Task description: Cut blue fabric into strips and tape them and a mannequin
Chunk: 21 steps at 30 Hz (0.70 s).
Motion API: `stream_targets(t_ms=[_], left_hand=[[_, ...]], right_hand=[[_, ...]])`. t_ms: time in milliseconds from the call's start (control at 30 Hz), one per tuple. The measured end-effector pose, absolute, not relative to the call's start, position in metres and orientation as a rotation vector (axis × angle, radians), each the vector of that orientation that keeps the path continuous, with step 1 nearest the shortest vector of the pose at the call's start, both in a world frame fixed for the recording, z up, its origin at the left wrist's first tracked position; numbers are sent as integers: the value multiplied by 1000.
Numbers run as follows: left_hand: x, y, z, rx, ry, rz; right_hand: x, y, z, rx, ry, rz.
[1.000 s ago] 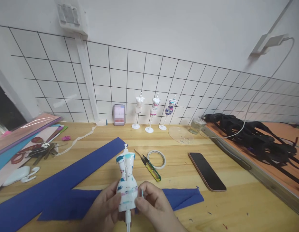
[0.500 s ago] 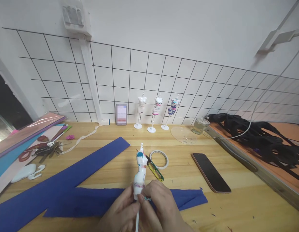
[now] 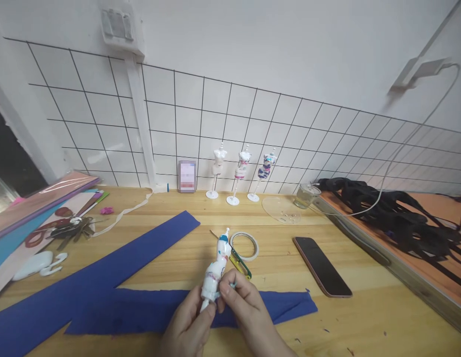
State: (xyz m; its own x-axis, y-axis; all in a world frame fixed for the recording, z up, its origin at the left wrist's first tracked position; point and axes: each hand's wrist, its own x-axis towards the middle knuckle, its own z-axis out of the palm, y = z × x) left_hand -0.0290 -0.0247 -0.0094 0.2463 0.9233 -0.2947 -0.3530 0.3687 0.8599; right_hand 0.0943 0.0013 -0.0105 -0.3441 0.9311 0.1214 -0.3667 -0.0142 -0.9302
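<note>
A small white mannequin with teal, pink and other coloured patches is tilted to the right over the table. My left hand grips it low, around its base and stem. Beside its lower right side, my right hand pinches a small light-blue piece, mostly hidden by the fingers. Beneath both hands lies a strip of dark blue fabric. A green and yellow cutter and a roll of white tape lie just behind.
Three mannequins on stands line the wall beside a small card. A phone and a glass are right; keys, white earphones and coloured sheets are left. Black straps lie far right.
The held mannequin has tilted to the right, with its top now lower. My right hand has shifted slightly up and right, showing more of the light-blue piece. The view has moved a little.
</note>
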Motion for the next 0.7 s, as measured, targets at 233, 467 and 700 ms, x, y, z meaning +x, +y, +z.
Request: stream_targets(t_ms=[233, 467, 700], left_hand=[[-38, -17, -24, 851, 968, 860], [-53, -6, -35, 872, 1039, 942], [-50, -12, -26, 942, 1128, 997]], right_hand=[[86, 5, -18, -499, -973, 1702], [109, -5, 15, -685, -1556, 1615], [171, -6, 36, -1477, -1981, 866]])
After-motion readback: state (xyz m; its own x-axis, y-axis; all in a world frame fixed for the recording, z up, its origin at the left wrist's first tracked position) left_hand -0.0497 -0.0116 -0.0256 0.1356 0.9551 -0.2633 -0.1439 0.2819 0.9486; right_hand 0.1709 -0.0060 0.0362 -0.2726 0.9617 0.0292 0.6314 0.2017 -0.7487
